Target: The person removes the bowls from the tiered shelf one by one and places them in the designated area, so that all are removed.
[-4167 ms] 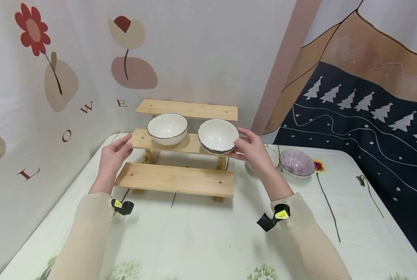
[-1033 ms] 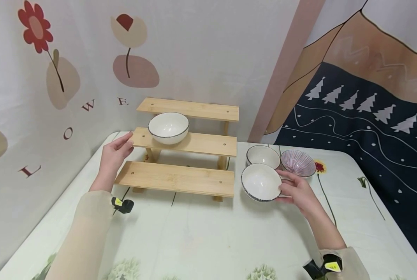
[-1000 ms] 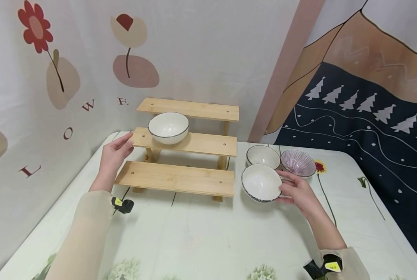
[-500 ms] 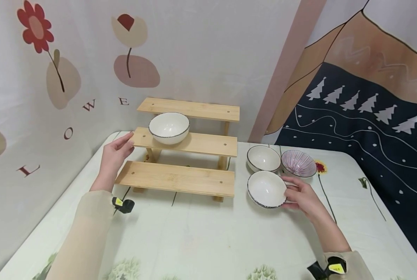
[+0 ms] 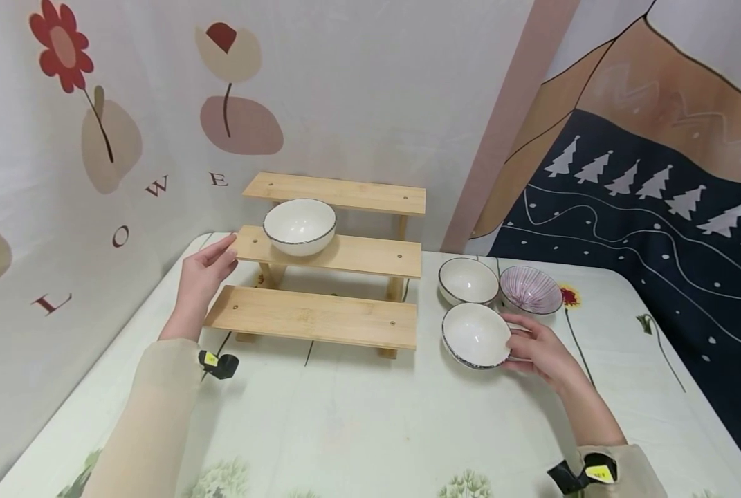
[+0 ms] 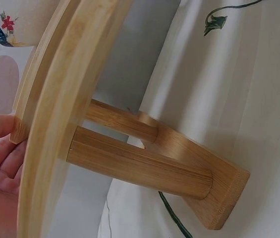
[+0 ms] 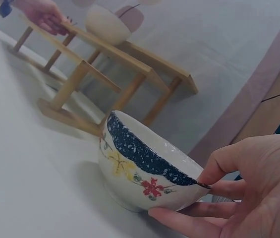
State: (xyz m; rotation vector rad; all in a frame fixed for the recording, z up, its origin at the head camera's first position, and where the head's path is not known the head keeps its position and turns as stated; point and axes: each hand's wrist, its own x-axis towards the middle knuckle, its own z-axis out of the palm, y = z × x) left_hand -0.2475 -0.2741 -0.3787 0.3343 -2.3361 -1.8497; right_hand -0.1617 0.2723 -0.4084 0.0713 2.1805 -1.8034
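My right hand grips the right rim of a white bowl, thumb at the rim and fingers under its side. In the right wrist view this bowl shows a speckled dark blue band and painted yellow and red flowers. It is low over the table or on it; I cannot tell which. My left hand holds the left end of the middle board of a three-step wooden shelf; the left wrist view has the fingers at the board's end. Another white bowl stands on that board.
Behind the held bowl, a white dark-rimmed bowl and a purple-striped bowl sit side by side on the table. A flower-printed cloth covers the table. Printed curtains hang close behind the shelf.
Over these seconds my right hand has carried the flowered bowl off the middle board, rightward and down to the front of the other bowls. In the last half second it barely moved. My left hand stayed put.
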